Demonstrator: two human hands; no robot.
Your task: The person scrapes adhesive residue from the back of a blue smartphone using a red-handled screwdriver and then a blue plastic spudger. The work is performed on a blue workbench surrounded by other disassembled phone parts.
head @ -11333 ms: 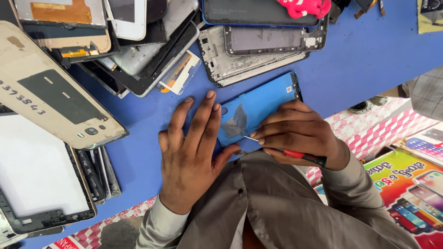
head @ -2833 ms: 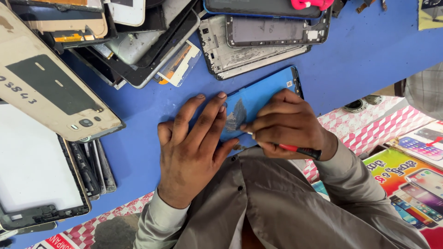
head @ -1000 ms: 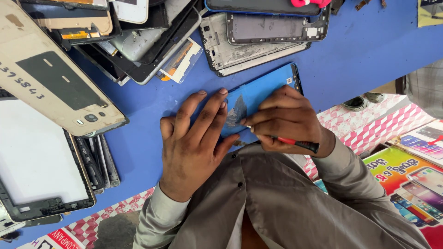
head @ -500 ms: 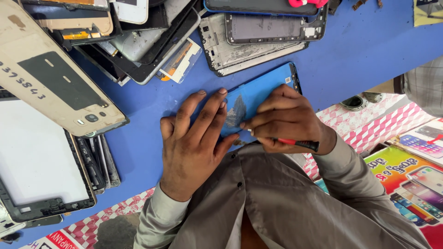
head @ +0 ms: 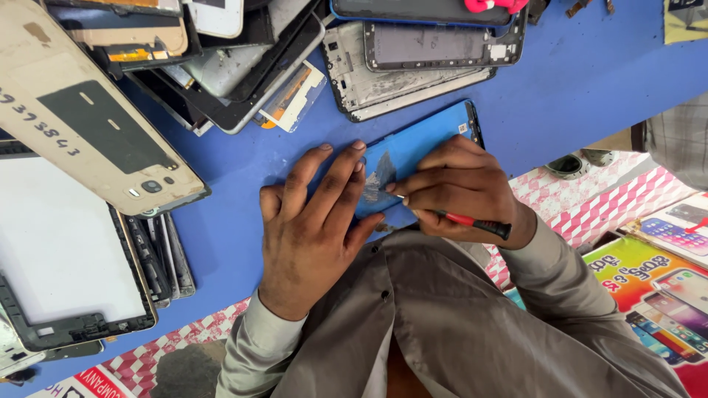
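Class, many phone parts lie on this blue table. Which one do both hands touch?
The blue phone panel at the table's near edge. The left hand presses flat on it while the right hand works a red-handled tool against it; the other parts lie untouched farther back.

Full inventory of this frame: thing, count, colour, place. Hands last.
phone panel: 1, blue, centre of the table, under both hands
screwdriver: 1, red and black handle, in the right hand, tip on the panel
table: 1, blue top, across the frame
gold back cover: 1, beige-gold, upper left
tablet frame: 1, white face with black edge, left
phone frames: a stack, count unclear, grey and black, top centre
loose phone parts: a pile, count unclear, mixed colours, top left
checked cloth: 1, pink and white, right, beyond the table edge
printed poster: 1, multicoloured, lower right
left hand: flat, pressing on the panel
right hand: gripping the screwdriver
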